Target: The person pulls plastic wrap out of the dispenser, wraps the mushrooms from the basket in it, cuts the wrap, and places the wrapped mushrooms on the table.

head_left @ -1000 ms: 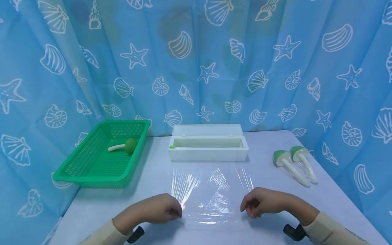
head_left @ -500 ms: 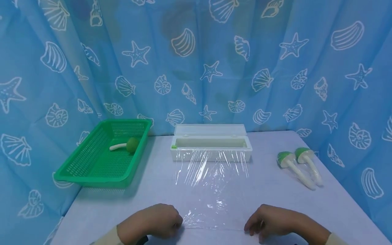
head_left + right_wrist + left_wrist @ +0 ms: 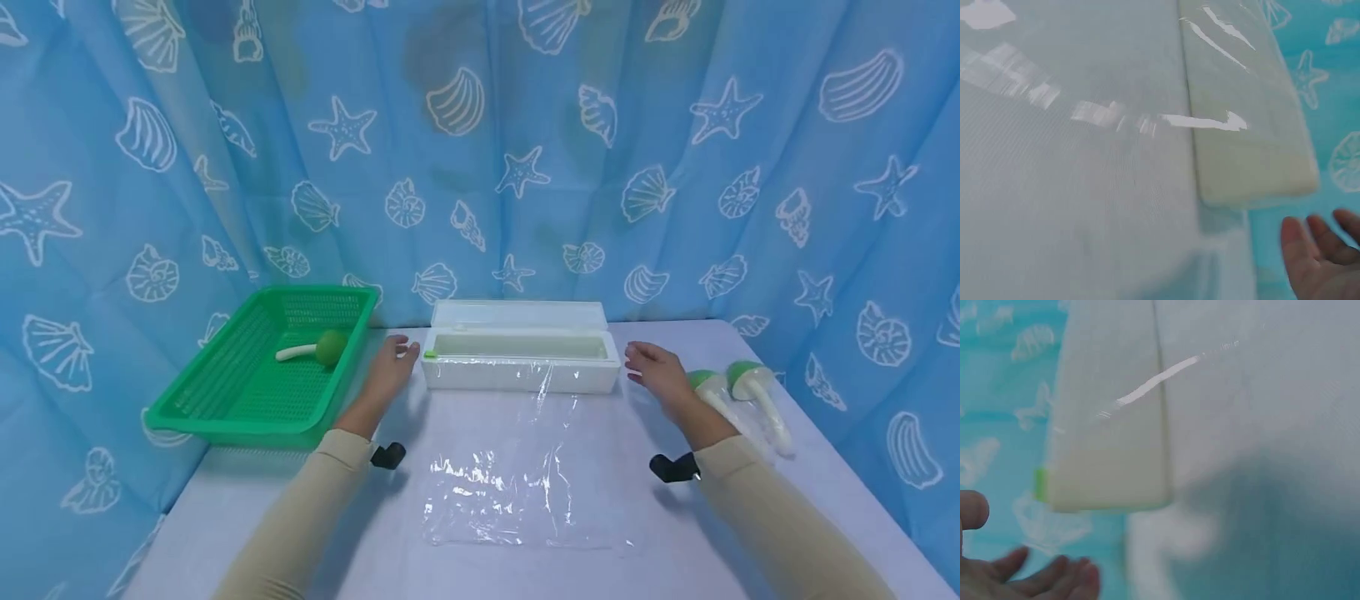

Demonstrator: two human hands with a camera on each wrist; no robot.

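A white cling film dispenser box (image 3: 521, 375) stands at the back middle with its lid (image 3: 519, 315) raised. Clear cling film (image 3: 495, 500) runs from its front and lies spread over the table. My left hand (image 3: 392, 367) is just off the box's left end, near the green slider (image 3: 430, 354). In the left wrist view its fingers (image 3: 1054, 578) are spread loosely, holding nothing. Off the right end, my right hand (image 3: 660, 372) hovers with relaxed fingers (image 3: 1297, 244), apart from the box in the right wrist view.
A green basket (image 3: 168, 421) at the left holds a green-capped, white-stemmed mushroom-like item (image 3: 330, 347). Two similar items lie at the right, one of them (image 3: 759, 396) plainly seen, the other partly behind my right arm. A blue shell-print curtain (image 3: 480, 167) hangs behind the white table.
Both hands have let go of the film's front edge and moved forward to the box's two ends. The film, pulled out toward me earlier, now lies on the table.
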